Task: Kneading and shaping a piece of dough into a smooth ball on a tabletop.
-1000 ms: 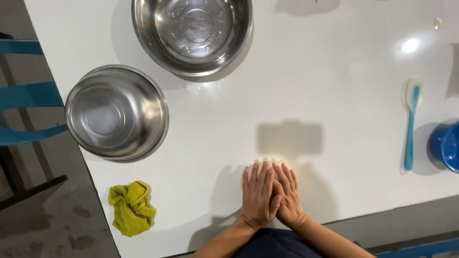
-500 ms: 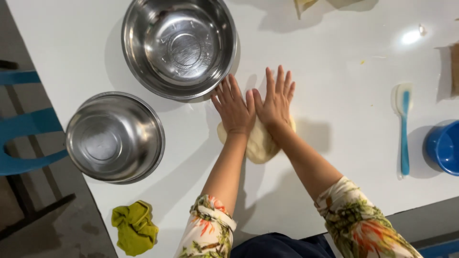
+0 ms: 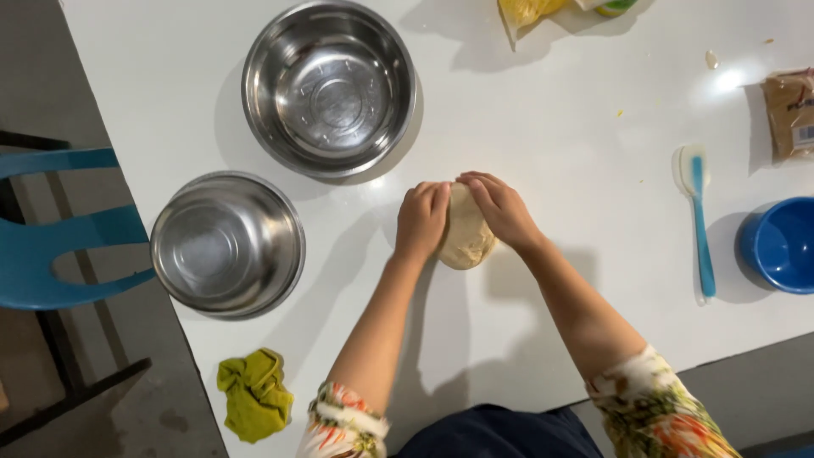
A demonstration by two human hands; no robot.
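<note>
A pale lump of dough [image 3: 465,240] lies on the white table [image 3: 560,161] just in front of me. My left hand [image 3: 420,220] curls over the dough's left side, fingers bent on its far edge. My right hand [image 3: 500,209] grips the right side the same way, fingers folded over the top. Both hands touch the dough and nearly meet at its far end. Flower-patterned sleeves cover my forearms near the bottom edge.
Two steel bowls stand to the left: a larger one [image 3: 329,87] at the back, another [image 3: 227,243] at the table's left edge. A yellow-green cloth [image 3: 253,393] lies near the corner. A blue spatula [image 3: 700,219], blue bowl [image 3: 780,246] and brown packet [image 3: 791,113] are at right. A blue chair [image 3: 59,229] stands beside the table.
My hands went from lying flat and stretched forward on the dough to curled around its sides, pulled a little back. The view has shifted slightly.
</note>
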